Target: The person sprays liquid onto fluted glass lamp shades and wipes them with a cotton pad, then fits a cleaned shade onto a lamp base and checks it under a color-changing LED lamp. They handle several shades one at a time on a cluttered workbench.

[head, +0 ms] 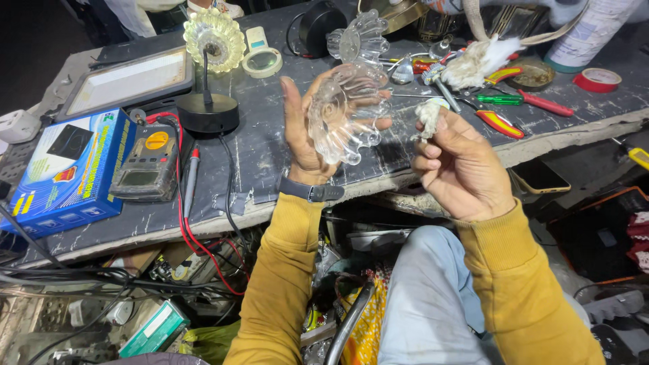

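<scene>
My left hand [304, 132] holds up a clear, ribbed glass piece [348, 115] shaped like a scalloped shell, over the front edge of the workbench. My right hand [460, 162] is closed around a small wad of white cotton [428, 113], which sits just right of the glass piece without clearly touching it. Both arms wear mustard-yellow sleeves, and a dark watch band circles the left wrist. A second clear scalloped glass piece [358, 34] stands on the bench behind the held one.
The dark workbench [257, 149] carries a multimeter [145, 162] with red leads, a blue box [64, 169], a round glass flower on a black base [209, 111], a magnifier [262, 62], screwdrivers [534, 101], red tape [598, 80] and more cotton [476, 61]. Cables and clutter lie below.
</scene>
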